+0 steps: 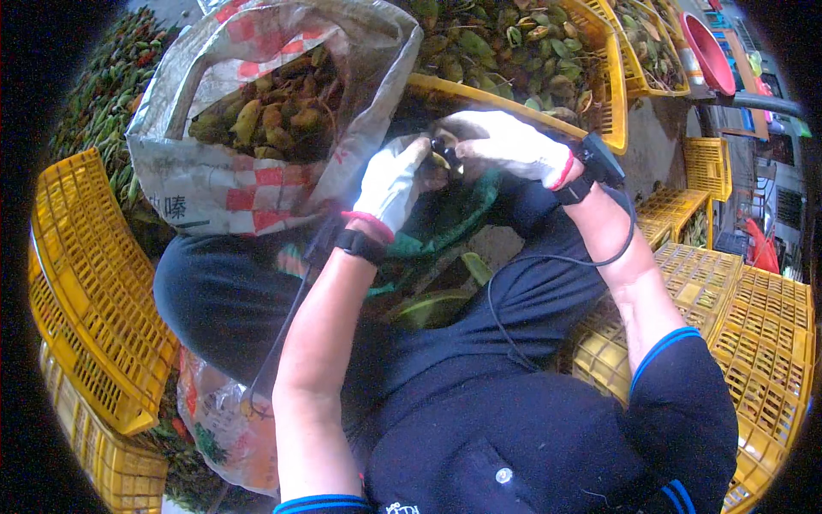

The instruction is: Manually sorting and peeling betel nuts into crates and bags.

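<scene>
My left hand (396,182) and my right hand (509,147), both in white gloves with red cuffs, meet in front of me. Between their fingertips is a small split pod (445,159) with dark shiny parts and a pale yellow-green piece; the fingers partly cover it. To the left of my hands stands an open white woven bag (193,201) with red checks, holding brownish-green pods (278,124). Just beyond my right hand is a yellow crate (612,86) full of green and brown husks (505,43). A green mesh sack (467,210) lies below my hands.
Yellow slatted crates stand at the left (103,291) and at the lower right (762,343). A heap of green pods (94,111) lies at the far left. At the upper right is a red basin (707,53). A black cable (556,257) hangs from my right wrist across my lap.
</scene>
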`<state>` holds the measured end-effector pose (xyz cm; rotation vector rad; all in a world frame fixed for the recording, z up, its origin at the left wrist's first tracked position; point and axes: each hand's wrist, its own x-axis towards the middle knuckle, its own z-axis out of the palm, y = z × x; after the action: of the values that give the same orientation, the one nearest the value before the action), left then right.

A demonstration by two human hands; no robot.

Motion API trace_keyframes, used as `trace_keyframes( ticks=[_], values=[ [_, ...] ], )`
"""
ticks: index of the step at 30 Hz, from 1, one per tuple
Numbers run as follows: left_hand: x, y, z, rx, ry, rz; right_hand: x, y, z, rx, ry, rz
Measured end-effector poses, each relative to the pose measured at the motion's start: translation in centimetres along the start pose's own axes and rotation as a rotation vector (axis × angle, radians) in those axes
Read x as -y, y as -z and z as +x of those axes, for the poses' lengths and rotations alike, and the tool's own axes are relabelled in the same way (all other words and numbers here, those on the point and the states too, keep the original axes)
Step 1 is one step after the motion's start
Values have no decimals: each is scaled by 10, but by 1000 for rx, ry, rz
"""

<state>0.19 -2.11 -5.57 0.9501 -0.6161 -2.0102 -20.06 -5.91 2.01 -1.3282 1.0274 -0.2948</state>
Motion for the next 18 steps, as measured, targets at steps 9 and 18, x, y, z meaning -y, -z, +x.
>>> trace_keyframes(
  ticks=[9,18],
  values=[
    [22,11,0,-219,22,295,-13,-11,8,186,-6,83],
    [39,15,2,-79,256,-40,-29,-29,11,-26,78,-835]
  ],
)
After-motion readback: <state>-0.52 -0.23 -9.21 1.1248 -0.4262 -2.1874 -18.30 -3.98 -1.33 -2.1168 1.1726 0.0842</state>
